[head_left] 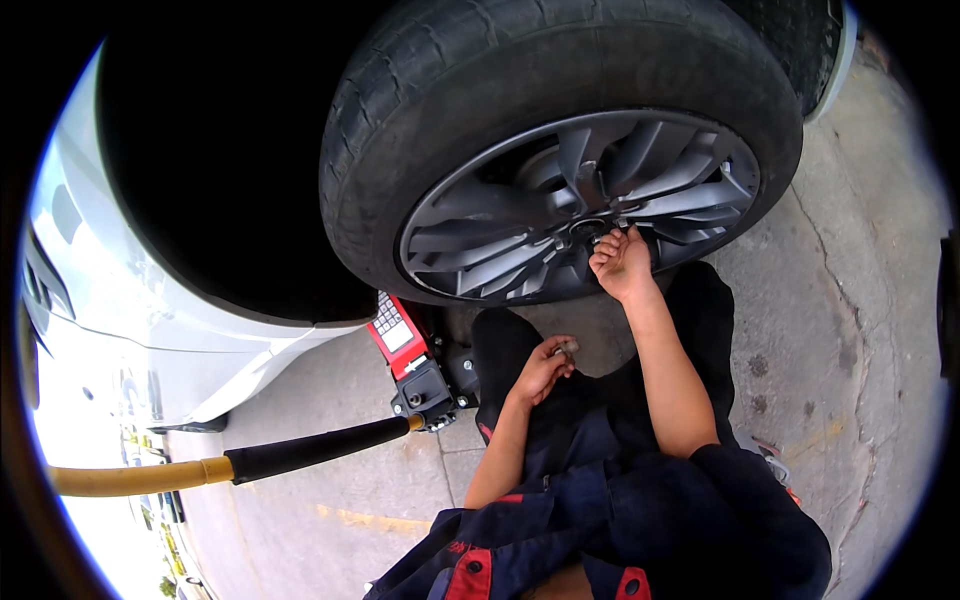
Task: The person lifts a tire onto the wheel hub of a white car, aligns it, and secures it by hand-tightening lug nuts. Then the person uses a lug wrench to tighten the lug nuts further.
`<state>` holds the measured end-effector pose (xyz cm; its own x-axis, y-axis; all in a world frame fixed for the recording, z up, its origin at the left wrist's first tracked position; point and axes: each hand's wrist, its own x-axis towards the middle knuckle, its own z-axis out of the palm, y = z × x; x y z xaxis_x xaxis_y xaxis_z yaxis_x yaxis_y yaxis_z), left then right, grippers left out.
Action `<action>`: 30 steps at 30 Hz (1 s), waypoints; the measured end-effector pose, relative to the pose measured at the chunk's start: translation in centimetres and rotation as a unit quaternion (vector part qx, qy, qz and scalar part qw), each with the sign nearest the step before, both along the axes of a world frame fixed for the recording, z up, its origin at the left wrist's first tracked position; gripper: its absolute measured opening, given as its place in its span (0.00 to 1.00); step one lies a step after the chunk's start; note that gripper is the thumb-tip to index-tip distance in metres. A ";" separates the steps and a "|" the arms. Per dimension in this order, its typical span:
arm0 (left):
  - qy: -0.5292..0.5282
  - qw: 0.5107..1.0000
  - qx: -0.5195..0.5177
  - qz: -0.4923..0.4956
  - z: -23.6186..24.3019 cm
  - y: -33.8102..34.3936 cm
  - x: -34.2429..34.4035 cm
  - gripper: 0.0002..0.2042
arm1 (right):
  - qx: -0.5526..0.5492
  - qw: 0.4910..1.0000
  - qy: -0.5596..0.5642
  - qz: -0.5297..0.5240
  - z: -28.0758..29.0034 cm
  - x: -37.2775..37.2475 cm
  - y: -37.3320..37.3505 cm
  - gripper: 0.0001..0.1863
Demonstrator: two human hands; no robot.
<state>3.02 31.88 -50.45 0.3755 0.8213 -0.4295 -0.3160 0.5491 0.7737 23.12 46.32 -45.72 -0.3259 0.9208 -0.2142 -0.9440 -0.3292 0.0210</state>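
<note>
A large black tyre (560,75) on a grey spoked alloy wheel (482,207) stands upright in front of me. At its centre, my right hand (620,265) has its fingers curled and pinched at a lug nut (622,225) beside the hub; the fingertips partly cover it. Lower and to the left, above my lap, my left hand (543,370) is closed on small metal pieces that look like lug nuts (568,347). Only their ends show past the thumb and fingers, so I cannot tell how many there are.
A red and black floor jack (425,385) sits left of my knees. Its yellow handle with a black sleeve (320,447) reaches out to the left. The white car body (200,345) curves along the left side. Cracked concrete ground (800,330) lies to the right.
</note>
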 end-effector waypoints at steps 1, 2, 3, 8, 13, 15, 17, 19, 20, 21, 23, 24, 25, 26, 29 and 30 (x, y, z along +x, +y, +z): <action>0.002 1.000 -0.001 -0.001 0.0 0.0 -0.1 0.17 | -0.047 0.998 -0.048 -0.002 1.3 -0.5 -0.3 0.24; 0.003 1.000 -0.001 -0.001 -0.1 -0.1 -0.1 0.17 | -0.092 0.991 -0.096 -0.004 3.0 -0.9 -0.6 0.23; 0.002 1.000 -0.002 0.001 -0.1 -0.2 -0.2 0.17 | -0.137 0.980 -0.145 -0.005 4.2 -1.2 -0.9 0.22; 0.007 1.000 0.002 -0.003 -0.2 -0.1 -0.1 0.17 | -0.161 0.965 -0.189 -0.078 3.9 -0.7 -0.3 0.17; 0.013 1.000 -0.003 -0.005 0.3 0.0 0.3 0.17 | -0.052 0.996 -0.075 -0.019 -0.7 0.2 0.3 0.18; 0.016 1.000 -0.009 0.004 0.3 -0.3 0.0 0.16 | -0.141 0.981 -0.133 -0.018 3.6 -1.0 -0.7 0.19; 0.016 1.000 -0.008 0.001 0.5 -0.2 0.1 0.16 | -0.177 0.970 -0.165 -0.035 5.0 -1.0 -0.8 0.21; 0.020 1.000 -0.003 -0.006 0.3 -0.2 0.0 0.17 | -0.164 0.969 -0.172 -0.061 3.2 -0.6 0.0 0.23; 0.021 1.000 -0.001 -0.011 0.2 -0.1 0.1 0.17 | -0.120 0.984 -0.121 -0.042 1.6 -0.1 0.4 0.21; 0.021 1.000 -0.001 -0.015 0.1 0.0 0.1 0.17 | -0.076 0.994 -0.069 -0.021 -0.4 0.5 0.7 0.21; 0.022 1.000 -0.003 -0.014 -0.2 -0.1 -0.1 0.17 | -0.066 0.996 -0.051 -0.007 0.0 0.3 0.4 0.19; 0.022 1.000 -0.004 -0.009 -0.3 -0.2 -0.2 0.17 | -0.101 0.991 -0.085 -0.015 1.4 -0.3 -0.1 0.18; 0.021 1.000 -0.005 -0.008 -0.1 -0.2 -0.1 0.17 | -0.135 0.983 -0.119 -0.026 3.1 -0.7 -0.6 0.17; 0.021 1.000 -0.004 -0.007 0.0 -0.2 0.0 0.17 | -0.163 0.978 -0.127 -0.041 3.8 -0.8 -0.7 0.17; 0.024 1.000 -0.001 -0.012 0.4 -0.2 0.1 0.14 | -0.199 0.967 -0.143 -0.074 3.7 -0.7 -0.1 0.18; 0.030 0.999 -0.006 -0.014 0.6 0.0 0.3 0.13 | -0.180 0.970 -0.145 -0.078 2.2 -0.3 0.5 0.18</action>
<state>3.30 31.83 -49.86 0.3711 0.8054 -0.4623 -0.2539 0.5668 0.7837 22.85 46.77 -43.48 -0.0664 0.8021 -0.5935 -0.9654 -0.2020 -0.1650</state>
